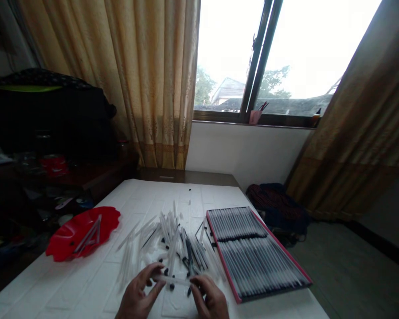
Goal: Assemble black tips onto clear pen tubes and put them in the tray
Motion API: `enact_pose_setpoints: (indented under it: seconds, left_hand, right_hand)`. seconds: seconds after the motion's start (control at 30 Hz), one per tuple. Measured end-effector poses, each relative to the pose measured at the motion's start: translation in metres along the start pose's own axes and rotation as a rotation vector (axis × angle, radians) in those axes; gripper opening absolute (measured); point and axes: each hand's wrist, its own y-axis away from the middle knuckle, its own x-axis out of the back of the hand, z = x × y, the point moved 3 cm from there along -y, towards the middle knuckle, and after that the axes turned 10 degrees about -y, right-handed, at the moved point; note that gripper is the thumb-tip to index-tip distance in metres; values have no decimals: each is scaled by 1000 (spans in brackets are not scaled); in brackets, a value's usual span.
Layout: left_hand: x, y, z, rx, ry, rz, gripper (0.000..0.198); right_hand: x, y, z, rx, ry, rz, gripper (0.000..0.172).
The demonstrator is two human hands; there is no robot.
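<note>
Near the front of the white table (99, 274), my left hand (141, 290) and my right hand (209, 296) pinch opposite ends of a translucent pen barrel (173, 279), held roughly level. In front of them lies a loose pile of similar clear barrels (166, 228), mixed with thin dark pen rods (196, 252) and small black pieces (166, 271) that look like caps or plugs. To the right is a shallow pink-edged box (239, 296) with two rows of pens (259, 261) packed side by side, clear-bodied with dark parts.
At the left of the table sits a red scalloped dish (109, 215) with a few clear barrels in it. Dark cluttered furniture (99, 173) stands beyond it. Dark cloth (275, 204) is heaped past the table's right edge. A pink pen cup (255, 117) stands on the windowsill.
</note>
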Motion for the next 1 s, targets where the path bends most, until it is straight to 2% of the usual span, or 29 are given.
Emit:
enact_pose_setpoints:
  seconds: [0.07, 0.13, 0.2, 0.27, 0.33, 0.4, 0.5, 0.57, 0.63, 0.73, 0.8, 1.0]
  left_hand:
    - [-2, 0, -3, 257, 260, -52, 39]
    - [-6, 2, -2, 428, 466, -70, 43]
    - [-10, 1, 2, 510, 573, -72, 43]
    - [-13, -2, 4, 518, 607, -65, 45]
    - [-11, -9, 0, 474, 545, -11, 48]
    - [-4, -16, -7, 383, 333, 107, 48]
    - [2, -22, -14, 117, -41, 240, 40]
    - [-2, -22, -15, -55, -165, 245, 34]
    - [-8, -19, -16, -157, -217, 193, 28]
    - [-14, -17, -16, -202, -255, 129, 25]
    - [-15, -17, -16, -200, -273, 127, 24]
    - [-17, -16, -18, -192, -302, 90, 24]
  right_hand:
    - [-5, 1, -5, 12, 5, -28, 21]
    - [-14, 2, -10, 35, 19, -63, 21]
    - [-21, 1, -14, 69, 47, -117, 20]
    - [-23, -4, -16, 104, 96, -175, 17]
    - [-16, -11, -15, 112, 186, -211, 15]
    - [-2, -20, -14, 80, 341, -212, 16]
    - [17, -32, -15, 30, 577, -227, 19]
    - [20, -37, -17, 69, 666, -306, 26]
    - [15, -39, -18, 156, 714, -404, 30]
    - [4, -43, -15, 275, 768, -525, 18]
    - [0, -47, -11, 318, 815, -561, 9]
    - [2, -56, -4, 436, 822, -593, 10]
